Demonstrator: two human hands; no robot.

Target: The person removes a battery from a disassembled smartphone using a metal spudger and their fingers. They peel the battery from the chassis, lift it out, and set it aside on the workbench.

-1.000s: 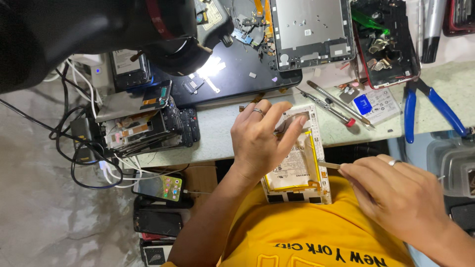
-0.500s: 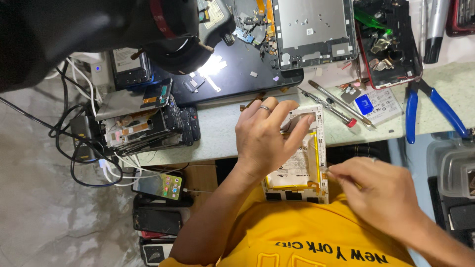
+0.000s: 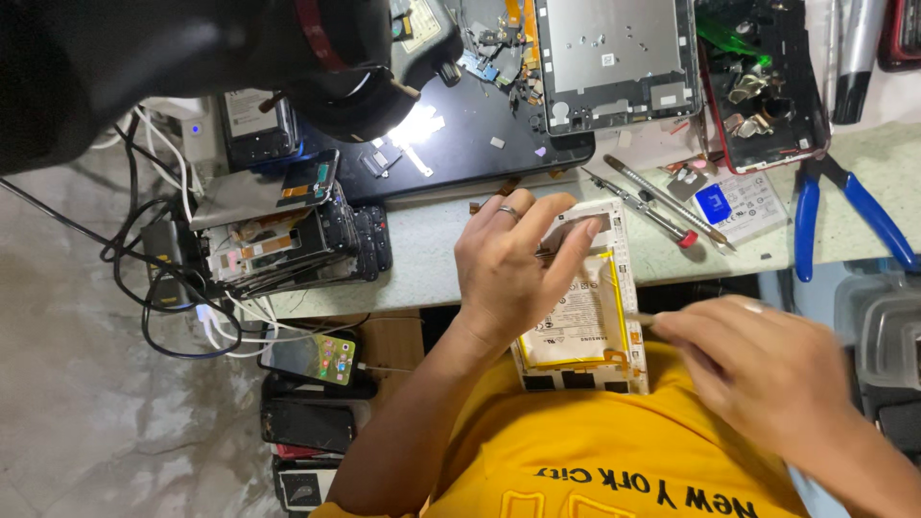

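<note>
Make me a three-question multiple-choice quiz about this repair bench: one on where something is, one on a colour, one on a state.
1. Where do the blue-handled metal pliers lie?
A. on the pale green table, right of the two slim screwdrivers
B. on the floor
C. in the left hand

2. What colour is the person's printed shirt?
A. red
B. yellow
C. white

3. In what state is the white flat device that the left hand grips?
A. sealed in a box
B. screen lit
C. opened, its battery exposed

Answers: 1 A, the pliers rest on the tabletop near its right end. 2 B, yellow cloth fills the bottom of the view. 3 C, the battery shows inside the frame, where the right hand brings a thin metal tool.
</note>
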